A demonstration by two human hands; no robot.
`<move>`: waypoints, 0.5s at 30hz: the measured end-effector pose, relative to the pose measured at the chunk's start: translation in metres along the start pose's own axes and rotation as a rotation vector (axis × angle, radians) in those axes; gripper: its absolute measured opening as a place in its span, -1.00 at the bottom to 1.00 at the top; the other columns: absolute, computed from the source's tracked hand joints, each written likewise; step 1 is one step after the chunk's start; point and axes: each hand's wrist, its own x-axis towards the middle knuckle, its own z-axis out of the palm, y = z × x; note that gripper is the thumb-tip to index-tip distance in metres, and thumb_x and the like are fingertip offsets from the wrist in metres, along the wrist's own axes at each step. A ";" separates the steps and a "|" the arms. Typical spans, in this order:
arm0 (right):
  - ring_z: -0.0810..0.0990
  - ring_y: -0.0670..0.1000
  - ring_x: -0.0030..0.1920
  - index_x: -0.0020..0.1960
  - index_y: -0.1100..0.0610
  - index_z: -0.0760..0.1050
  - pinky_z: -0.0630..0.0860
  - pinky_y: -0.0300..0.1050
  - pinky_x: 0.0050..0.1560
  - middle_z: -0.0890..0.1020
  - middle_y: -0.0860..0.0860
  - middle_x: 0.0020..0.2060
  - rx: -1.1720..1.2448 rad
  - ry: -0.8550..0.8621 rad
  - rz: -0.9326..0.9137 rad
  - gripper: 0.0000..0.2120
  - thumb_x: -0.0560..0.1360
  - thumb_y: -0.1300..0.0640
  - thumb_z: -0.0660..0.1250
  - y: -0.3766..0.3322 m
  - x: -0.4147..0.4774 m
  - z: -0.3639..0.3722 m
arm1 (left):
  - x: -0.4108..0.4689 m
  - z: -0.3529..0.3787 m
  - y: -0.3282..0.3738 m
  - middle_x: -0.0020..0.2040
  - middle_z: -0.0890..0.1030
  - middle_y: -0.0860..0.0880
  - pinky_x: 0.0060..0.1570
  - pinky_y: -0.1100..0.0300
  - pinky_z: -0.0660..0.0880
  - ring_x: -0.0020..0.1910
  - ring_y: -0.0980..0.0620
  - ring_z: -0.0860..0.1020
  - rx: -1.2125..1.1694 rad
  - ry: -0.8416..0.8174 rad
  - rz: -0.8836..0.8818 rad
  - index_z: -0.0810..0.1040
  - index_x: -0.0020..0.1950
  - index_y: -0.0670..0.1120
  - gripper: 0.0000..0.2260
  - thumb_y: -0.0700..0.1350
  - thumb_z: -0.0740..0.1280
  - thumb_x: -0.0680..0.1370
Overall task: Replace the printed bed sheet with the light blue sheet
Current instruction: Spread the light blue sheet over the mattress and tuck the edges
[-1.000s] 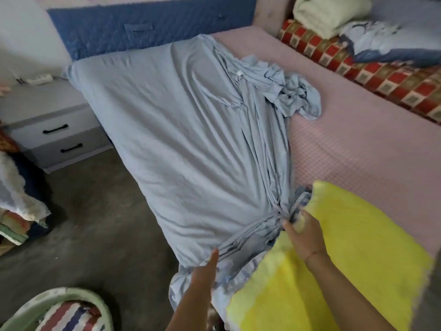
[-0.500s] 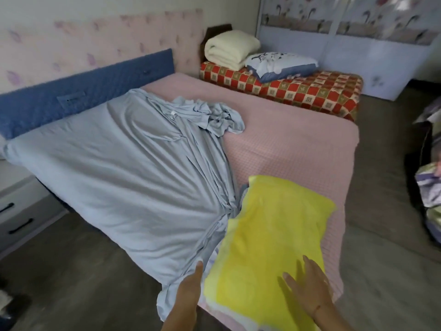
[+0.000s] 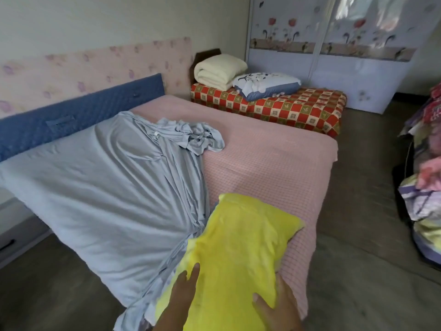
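Under both our hands lies the yellow pillow (image 3: 241, 244); our left hand (image 3: 185, 289) and right hand (image 3: 278, 305) rest flat on its near end, fingers straight. Left of our left hand, the light blue sheet (image 3: 107, 187) covers half the bed (image 3: 274, 163).

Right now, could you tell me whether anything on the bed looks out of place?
Yes: the light blue sheet covers only the left half of the bed, its far corner bunched in a heap.
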 end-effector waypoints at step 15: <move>0.06 0.08 0.53 0.57 -0.01 -0.14 0.10 0.00 0.50 0.02 0.03 0.55 -0.057 -0.246 -0.234 0.08 0.30 -0.40 0.36 0.051 0.090 -0.139 | -0.083 0.159 0.038 0.56 0.22 -0.09 0.44 0.03 0.18 0.52 -0.09 0.21 0.082 0.255 -0.154 0.12 0.58 -0.12 -0.21 0.31 0.25 0.51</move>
